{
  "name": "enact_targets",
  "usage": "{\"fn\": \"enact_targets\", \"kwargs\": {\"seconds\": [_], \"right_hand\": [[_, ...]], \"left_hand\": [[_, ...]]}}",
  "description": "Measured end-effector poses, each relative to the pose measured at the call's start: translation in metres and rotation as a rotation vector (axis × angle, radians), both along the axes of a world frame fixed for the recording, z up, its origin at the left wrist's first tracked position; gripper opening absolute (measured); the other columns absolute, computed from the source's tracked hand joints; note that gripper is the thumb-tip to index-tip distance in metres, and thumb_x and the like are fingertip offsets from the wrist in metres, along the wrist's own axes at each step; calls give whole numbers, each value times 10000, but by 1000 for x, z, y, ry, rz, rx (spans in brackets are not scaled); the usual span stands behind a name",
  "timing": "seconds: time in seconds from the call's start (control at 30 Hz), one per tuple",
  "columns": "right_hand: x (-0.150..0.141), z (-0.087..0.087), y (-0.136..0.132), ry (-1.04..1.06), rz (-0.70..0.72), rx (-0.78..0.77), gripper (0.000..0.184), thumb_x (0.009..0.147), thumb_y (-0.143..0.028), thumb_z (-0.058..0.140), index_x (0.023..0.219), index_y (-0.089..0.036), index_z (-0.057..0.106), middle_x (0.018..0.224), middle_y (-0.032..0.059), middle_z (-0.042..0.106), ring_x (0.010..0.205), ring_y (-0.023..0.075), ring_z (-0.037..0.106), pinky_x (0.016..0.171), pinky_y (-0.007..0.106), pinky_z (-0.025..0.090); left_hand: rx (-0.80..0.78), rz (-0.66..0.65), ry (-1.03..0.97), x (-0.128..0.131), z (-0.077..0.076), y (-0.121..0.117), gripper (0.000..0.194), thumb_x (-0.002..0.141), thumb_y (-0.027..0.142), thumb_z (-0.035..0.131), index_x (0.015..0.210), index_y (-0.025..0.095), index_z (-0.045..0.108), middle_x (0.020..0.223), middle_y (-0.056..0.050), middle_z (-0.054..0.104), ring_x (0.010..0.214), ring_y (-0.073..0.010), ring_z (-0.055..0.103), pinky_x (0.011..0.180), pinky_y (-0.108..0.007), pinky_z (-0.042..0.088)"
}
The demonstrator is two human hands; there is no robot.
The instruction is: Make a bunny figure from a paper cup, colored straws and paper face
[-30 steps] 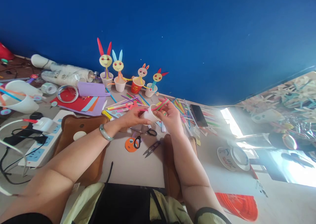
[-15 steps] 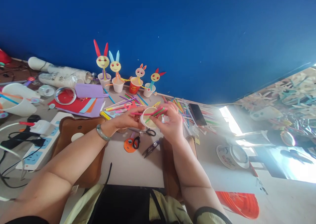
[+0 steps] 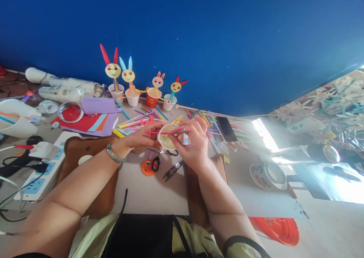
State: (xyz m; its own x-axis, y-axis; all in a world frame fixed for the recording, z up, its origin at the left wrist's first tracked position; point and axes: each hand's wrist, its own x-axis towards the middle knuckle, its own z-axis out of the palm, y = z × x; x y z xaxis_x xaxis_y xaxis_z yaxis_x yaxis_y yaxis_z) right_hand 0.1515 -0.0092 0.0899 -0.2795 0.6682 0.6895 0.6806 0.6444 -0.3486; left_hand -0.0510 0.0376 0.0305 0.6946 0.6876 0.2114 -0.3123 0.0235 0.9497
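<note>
A paper cup (image 3: 163, 139) is gripped at its left side by my left hand (image 3: 143, 138), its opening turned toward me. Pink and green straws (image 3: 176, 131) cross over the cup's mouth, pinched in the fingers of my right hand (image 3: 195, 142). Below the hands lie black-handled scissors (image 3: 155, 163), a pair of thread snips (image 3: 173, 171) and an orange round piece (image 3: 147, 168). Another scissor handle (image 3: 172, 153) shows just under the cup. How far the straws reach into the cup, I cannot tell.
Several rabbit-faced cup figures (image 3: 132, 97) stand along the blue wall. Loose coloured straws (image 3: 139, 121) and a phone (image 3: 226, 129) lie behind my hands. Coloured paper (image 3: 93, 123) and a power strip (image 3: 47, 171) are at left. A tape roll (image 3: 267, 176) sits at right.
The view has shifted slightly. My right hand has turned a little, and the straws now lie flatter across the cup's mouth. Both hands keep their hold.
</note>
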Motion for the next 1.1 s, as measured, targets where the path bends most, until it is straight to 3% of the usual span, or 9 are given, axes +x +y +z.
{"fn": "enact_targets", "kwargs": {"seconds": [0.23,0.47,0.6,0.8,1.1], "right_hand": [[6,2,2,-114,69,-219,141,819,-259,697,960,-265,706,1061,47,756,1048,259,705,1234,615,247],[4,2,2,-119,71,-179,131,819,-192,665,905,-271,724,1010,41,764,1027,252,715,1259,626,189],[3,1,2,-108,68,-154,143,832,-170,649,896,-273,725,957,24,758,986,234,715,1267,614,189],[0,-1,3,-50,77,-114,107,853,-189,660,859,-276,722,917,9,753,900,214,722,1256,585,254],[4,-1,4,-127,73,-178,108,823,-179,661,844,-270,715,905,16,732,895,220,699,1236,609,277]], "left_hand": [[-29,-19,58,1,-11,-2,706,692,191,899,1337,229,614,1253,-110,685,1114,-259,677,892,-342,560],[-43,-31,44,3,-19,0,712,689,186,895,1338,231,606,1231,-105,682,1109,-256,669,861,-316,549],[-26,-20,53,2,-22,4,718,673,190,905,1327,243,612,1200,-86,680,1063,-232,666,833,-300,545],[71,33,93,3,-14,3,679,666,209,903,1292,208,641,1200,-91,671,1045,-227,652,853,-311,537],[43,22,130,2,-12,0,679,664,197,897,1289,205,632,1151,-82,714,1044,-248,672,857,-320,540]]}}
